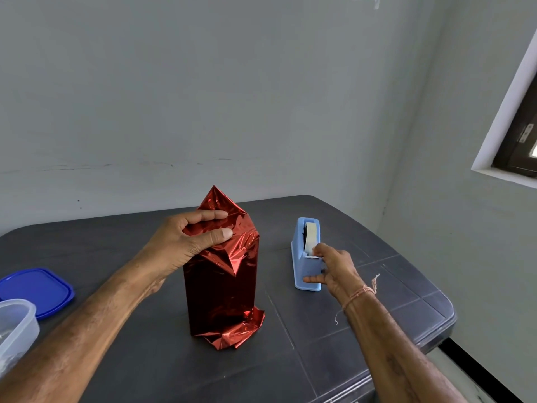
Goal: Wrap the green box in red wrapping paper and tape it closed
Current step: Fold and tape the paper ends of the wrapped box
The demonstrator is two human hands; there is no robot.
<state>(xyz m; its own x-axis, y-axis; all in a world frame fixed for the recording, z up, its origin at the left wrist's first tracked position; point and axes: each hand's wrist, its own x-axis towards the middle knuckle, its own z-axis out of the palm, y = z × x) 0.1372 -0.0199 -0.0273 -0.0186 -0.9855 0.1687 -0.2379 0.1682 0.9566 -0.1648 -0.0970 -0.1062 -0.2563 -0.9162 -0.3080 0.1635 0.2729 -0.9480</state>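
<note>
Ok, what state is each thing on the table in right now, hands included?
Red wrapping paper: around the upright box, top bunched, no tape seen.
Left hand: grips the bunched top.
Right hand: fingers touch the tape.
Tape dispenser: upright, roll loaded.
Blue lid: off, lying flat.
Clear container: open.

Frayed thread bracelet, right wrist
</note>
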